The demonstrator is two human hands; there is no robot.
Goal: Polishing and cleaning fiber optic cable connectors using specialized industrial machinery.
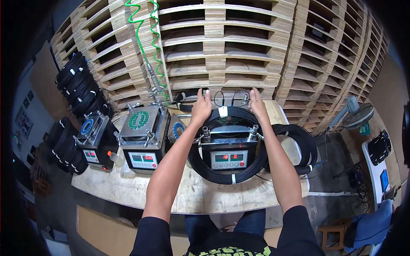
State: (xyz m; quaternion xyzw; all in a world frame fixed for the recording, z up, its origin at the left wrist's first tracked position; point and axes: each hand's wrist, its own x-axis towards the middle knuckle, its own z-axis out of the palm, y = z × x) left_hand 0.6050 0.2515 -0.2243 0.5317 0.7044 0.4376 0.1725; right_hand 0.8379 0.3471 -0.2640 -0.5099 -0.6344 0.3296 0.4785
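Observation:
A large coil of black cable (233, 177), bound with white ties, hangs around a metal-topped machine with a lit display (229, 159). Both my arms reach over to its far side. My left hand (202, 106) is raised beside the coil's far left edge, fingers extended and apart, nothing visible in it. On the opposite side, my right hand (257, 104) is likewise open, fingers pointing away from me. Between the hands, thin black cable ends (223, 99) with blue parts loop up behind the coil. Whether either palm touches the coil is unclear.
Two similar machines stand left, one topped by a green ring (138, 120), another by a blue ring (87, 126). More cable coils (294, 145) lie right; others are stacked far left (77, 85). Wooden pallets (213, 38) rise behind the wooden table (192, 198). Green coiled hoses (156, 47) hang down.

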